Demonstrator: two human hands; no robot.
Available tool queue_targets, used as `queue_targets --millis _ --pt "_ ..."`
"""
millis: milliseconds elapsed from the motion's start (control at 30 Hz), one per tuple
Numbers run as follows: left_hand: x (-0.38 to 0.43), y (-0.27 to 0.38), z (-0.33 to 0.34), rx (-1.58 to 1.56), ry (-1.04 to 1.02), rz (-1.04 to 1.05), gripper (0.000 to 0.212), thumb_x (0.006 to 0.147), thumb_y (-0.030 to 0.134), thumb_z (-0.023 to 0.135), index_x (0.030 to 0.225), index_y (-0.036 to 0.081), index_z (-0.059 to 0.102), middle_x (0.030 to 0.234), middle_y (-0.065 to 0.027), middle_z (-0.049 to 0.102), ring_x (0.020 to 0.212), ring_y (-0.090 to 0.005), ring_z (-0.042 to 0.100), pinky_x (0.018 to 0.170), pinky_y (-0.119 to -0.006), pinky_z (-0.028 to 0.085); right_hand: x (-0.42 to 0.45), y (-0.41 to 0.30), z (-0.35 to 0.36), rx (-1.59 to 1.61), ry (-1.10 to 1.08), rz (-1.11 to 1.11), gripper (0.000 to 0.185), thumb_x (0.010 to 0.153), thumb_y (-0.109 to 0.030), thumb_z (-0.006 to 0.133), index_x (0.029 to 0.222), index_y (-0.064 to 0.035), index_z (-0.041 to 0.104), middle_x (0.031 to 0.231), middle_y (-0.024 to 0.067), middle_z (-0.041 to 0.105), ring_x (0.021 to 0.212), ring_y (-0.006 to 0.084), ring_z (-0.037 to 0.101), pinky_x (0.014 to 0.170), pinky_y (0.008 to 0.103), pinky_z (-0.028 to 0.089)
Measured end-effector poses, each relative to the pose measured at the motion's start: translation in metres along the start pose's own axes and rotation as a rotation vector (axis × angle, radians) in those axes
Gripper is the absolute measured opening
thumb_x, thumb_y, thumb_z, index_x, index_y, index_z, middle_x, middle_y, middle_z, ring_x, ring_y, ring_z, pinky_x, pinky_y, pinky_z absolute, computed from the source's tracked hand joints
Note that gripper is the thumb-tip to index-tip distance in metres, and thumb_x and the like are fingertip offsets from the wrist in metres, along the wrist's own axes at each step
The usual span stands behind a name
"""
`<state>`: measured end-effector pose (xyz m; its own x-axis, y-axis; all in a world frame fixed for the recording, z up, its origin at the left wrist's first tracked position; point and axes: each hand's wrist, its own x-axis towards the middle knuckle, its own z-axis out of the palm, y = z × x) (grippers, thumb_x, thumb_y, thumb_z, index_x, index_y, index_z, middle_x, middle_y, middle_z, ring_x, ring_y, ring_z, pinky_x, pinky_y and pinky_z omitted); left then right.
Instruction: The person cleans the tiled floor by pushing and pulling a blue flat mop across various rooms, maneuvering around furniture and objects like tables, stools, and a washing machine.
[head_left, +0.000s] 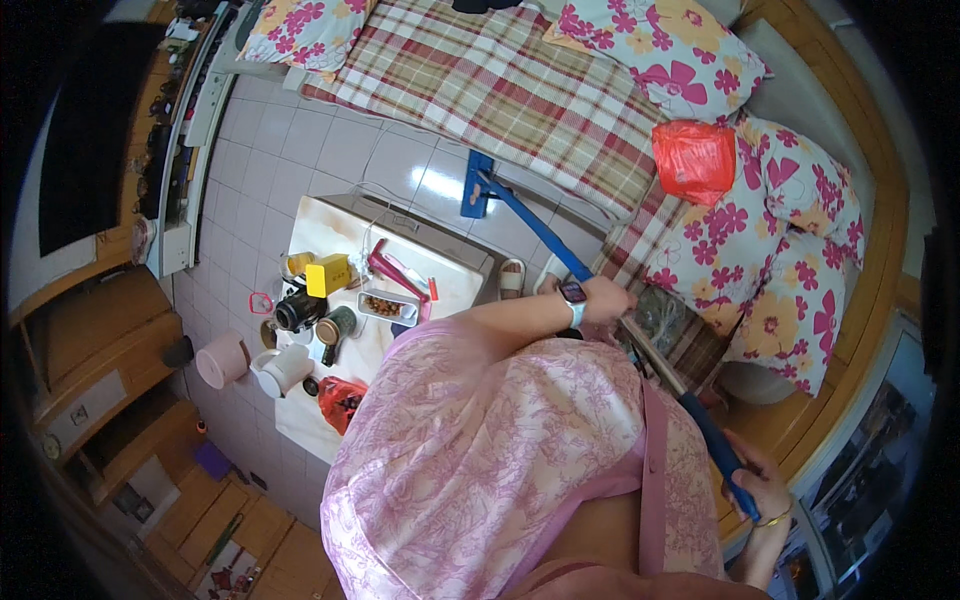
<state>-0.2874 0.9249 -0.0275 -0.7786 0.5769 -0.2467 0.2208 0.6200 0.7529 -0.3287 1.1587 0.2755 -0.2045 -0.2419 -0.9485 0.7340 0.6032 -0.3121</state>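
A flat mop with a blue head (474, 202) and a long pole (540, 232) reaches diagonally across the view. Its head lies on the tiled floor beside the plaid-covered seat. My left hand (609, 300), with a smartwatch at the wrist, is closed around the middle of the pole, near where blue meets bare metal. Farther down, my right hand (763, 487), wearing a gold-coloured bracelet, holds the blue grip at the pole's end. A sandal (511, 277) stands on the floor near the table; a foot shows partly behind my left hand.
At left, a marble-like table (322, 217) bears a camera (298, 309), a yellow box (328, 275), a jar and a white kettle (283, 371). A pink bin (223, 360) stands beyond. A plaid-covered sofa (487, 90) with floral cushions and a red plastic bag (694, 161) borders the floor. A cable crosses the tiles.
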Motion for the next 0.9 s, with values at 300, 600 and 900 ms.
queue_targets --millis 300,600,900 --pt "-0.086 -0.083 -0.012 -0.108 0.290 -0.428 0.032 0.059 0.010 0.055 0.090 0.010 0.052 0.080 -0.0109 0.054 0.077 -0.0263 0.052 0.065 -0.036 0.041 0.081 -0.063 0.068 -0.457 -0.143 -0.131 0.046 0.069 -0.005 0.046 0.114 -0.0030 0.036 0.079 0.0056 0.052 0.051 0.0086 0.047 0.047 0.0191 0.039" --pt "-0.132 -0.152 -0.020 0.119 0.269 -0.695 0.027 0.066 0.012 0.051 0.093 0.016 0.052 0.095 -0.0055 0.051 0.095 -0.0211 0.045 0.078 -0.043 0.029 0.157 -0.042 0.120 0.038 -0.377 -0.173 0.043 0.077 -0.011 0.040 0.117 -0.0022 0.031 0.063 0.0047 0.048 0.042 0.0081 0.043 0.035 0.0188 0.033" --pt "-0.096 -0.087 0.047 0.238 -0.079 -0.459 0.017 0.068 0.017 0.042 0.078 0.011 0.056 0.081 -0.0102 0.055 0.077 -0.0242 0.053 0.067 -0.057 0.029 0.111 0.076 0.092 0.381 -0.229 -0.129 0.054 0.071 -0.021 0.052 0.115 0.0022 0.033 0.115 0.0125 0.037 0.104 0.0163 0.037 0.089 0.0233 0.025"
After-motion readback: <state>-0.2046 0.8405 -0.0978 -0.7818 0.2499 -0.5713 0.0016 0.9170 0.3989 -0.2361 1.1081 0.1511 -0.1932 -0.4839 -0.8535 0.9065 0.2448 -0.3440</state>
